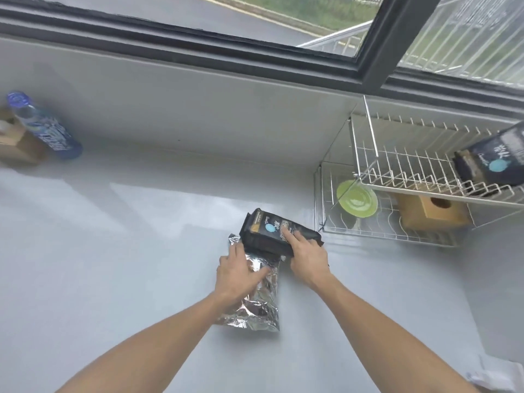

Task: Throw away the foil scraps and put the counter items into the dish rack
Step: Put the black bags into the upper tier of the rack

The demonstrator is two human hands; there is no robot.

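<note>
The black bag [276, 232] lies on the counter [127, 236], near the rack [397, 177] and to its left. Part of it sits on top of the foil [255, 296], which is crinkled and shiny and stretches from the bag toward the person.

The right hand [307, 258] is on the end of the bag nearest the rack. One finger lies flat on top and the rest curl around the edge. It looks like a hold, but I cannot tell how tight it is. The left hand [236, 269] presses flat on the foil with fingers spread, not closed around it.

The rack has two levels. A second black bag [493, 157] stands on the top level. A green plate [357, 199] and a wooden box [433, 212] sit on the bottom level. Far from the rack, at the other end of the counter, a blue bottle [42, 126] leans by a brown box [17, 146].

This looks like the step of pulling the bag and foil apart. Next, the right hand would need to lift the bag and carry it over to the rack. The left hand would need to scrunch up the foil for the bin. No bin shows here.
</note>
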